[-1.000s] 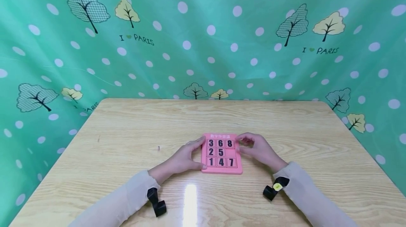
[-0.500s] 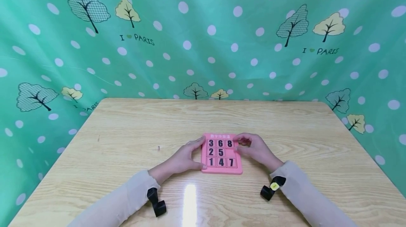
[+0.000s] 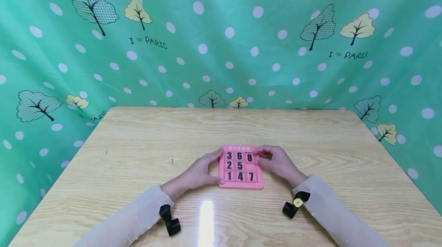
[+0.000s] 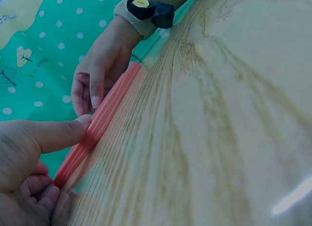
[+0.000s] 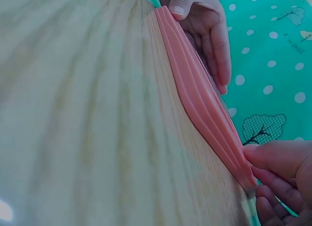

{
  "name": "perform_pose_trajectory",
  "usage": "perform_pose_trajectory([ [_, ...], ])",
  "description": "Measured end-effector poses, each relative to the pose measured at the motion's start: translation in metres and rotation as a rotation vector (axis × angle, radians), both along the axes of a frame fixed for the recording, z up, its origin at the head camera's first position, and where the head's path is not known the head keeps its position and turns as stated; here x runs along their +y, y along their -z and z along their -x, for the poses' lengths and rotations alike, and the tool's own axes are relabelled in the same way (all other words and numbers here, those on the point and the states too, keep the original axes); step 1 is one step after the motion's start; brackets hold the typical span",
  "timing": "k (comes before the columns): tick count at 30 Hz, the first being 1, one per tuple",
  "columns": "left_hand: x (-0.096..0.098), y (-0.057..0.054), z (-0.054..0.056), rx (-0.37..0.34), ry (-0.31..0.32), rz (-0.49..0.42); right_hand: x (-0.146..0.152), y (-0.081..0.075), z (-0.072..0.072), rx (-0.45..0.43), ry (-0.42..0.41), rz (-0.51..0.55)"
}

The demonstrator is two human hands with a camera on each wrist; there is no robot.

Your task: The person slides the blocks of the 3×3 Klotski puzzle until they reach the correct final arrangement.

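Observation:
A pink sliding number puzzle (image 3: pixel 241 186) lies flat on the table, with several numbered tiles in its frame and a gap to the right of the 5. My left hand (image 3: pixel 197 172) holds the frame's left side, thumb near the lower corner and fingers at the upper one. On the other side, my right hand (image 3: pixel 281 165) pinches the 8 tile (image 3: pixel 249 158) between thumb and forefinger; the tile sits slightly lower than the 6 beside it. Both wrist views catch only the edge of the puzzle (image 4: pixel 112 101), its tile faces hidden.
The wood-grain table (image 3: pixel 155 139) stretches around the puzzle, with a bright light reflection (image 3: pixel 206 220) near the front. A green dotted cloth (image 3: pixel 186 63) with printed trees hangs behind. Each wrist carries a small black device (image 3: pixel 169 220).
My right hand has moved left onto the 8 tile, and that tile has shifted slightly down toward the gap. The left hand has stayed in place.

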State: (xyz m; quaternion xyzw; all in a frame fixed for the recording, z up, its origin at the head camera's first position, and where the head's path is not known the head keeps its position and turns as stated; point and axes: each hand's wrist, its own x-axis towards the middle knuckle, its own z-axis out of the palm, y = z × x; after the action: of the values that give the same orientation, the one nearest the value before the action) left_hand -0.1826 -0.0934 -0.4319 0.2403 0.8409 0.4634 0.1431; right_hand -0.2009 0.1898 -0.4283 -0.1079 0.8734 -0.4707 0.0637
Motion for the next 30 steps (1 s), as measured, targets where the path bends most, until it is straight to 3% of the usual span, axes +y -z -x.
perform_pose_trajectory([
  [30,0.001,0.001,-0.001,0.006,-0.006,-0.014,0.004,-0.002,-0.020,-0.001,-0.067,0.022],
])
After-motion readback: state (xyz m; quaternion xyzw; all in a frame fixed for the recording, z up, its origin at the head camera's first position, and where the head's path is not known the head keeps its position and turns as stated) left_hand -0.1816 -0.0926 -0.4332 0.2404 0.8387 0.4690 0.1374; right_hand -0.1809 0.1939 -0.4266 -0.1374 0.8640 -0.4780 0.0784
